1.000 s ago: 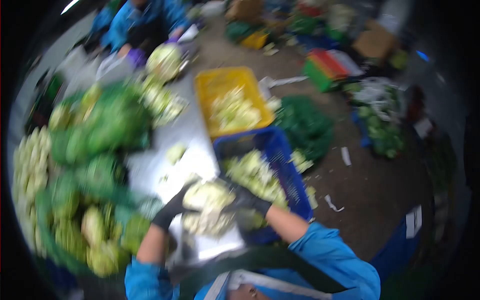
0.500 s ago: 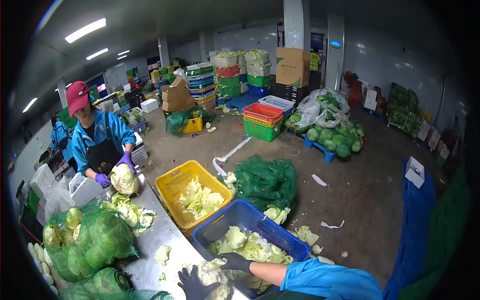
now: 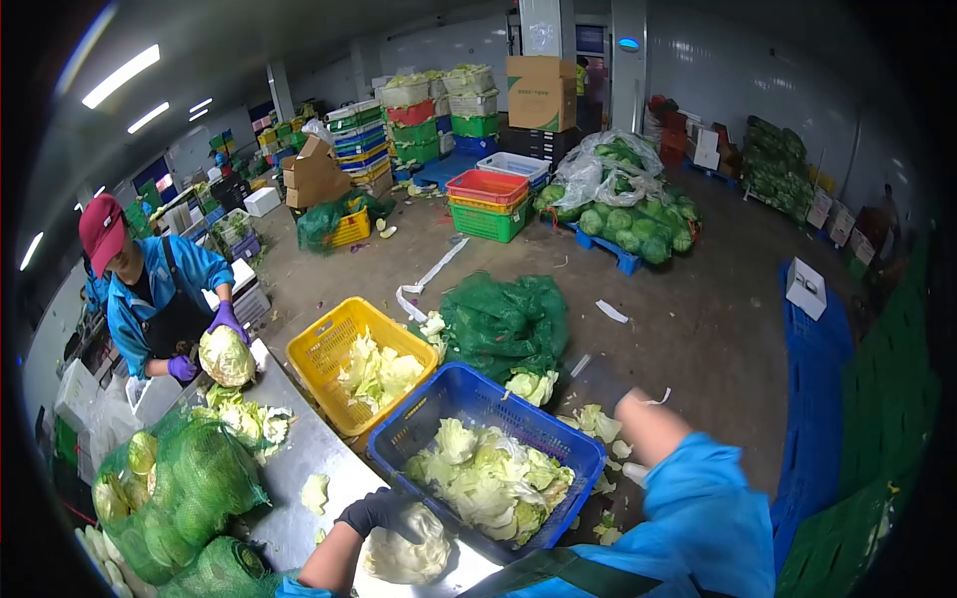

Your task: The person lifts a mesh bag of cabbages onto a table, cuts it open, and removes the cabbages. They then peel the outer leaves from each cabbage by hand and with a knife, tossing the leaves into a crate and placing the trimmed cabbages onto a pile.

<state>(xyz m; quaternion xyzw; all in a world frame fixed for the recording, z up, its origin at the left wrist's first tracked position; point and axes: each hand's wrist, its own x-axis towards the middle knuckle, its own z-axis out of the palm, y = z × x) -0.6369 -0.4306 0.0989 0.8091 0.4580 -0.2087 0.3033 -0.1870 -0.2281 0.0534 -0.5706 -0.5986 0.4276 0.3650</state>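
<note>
A pale, trimmed cabbage (image 3: pixel 407 550) sits on the metal table (image 3: pixel 344 453) at the near edge. My left hand (image 3: pixel 381 511), in a dark glove, grips it from its upper left side. My right hand (image 3: pixel 601 387) is raised beyond the right rim of the blue crate, smeared by motion; a thin light streak shows by its fingers, too blurred to name. Loose cabbage leaves (image 3: pixel 488 478) fill much of the blue crate (image 3: pixel 588 493) beside the table. Green net bags of cabbages (image 3: pixel 204 478) lie on the table's left part.
Across the table, a co-worker (image 3: pixel 164 299) in purple gloves handles another cabbage (image 3: pixel 227 357). A yellow crate (image 3: pixel 309 354) with leaves adjoins the blue one. Behind it lies a green net heap (image 3: pixel 506 324). Stacked crates (image 3: pixel 488 214) and a cabbage pallet (image 3: pixel 628 214) stand farther back.
My right hand has swung from the cabbage up and right, past the blue crate. My left hand stays at the cabbage. More leaves lie in the blue crate, and the view has turned right.
</note>
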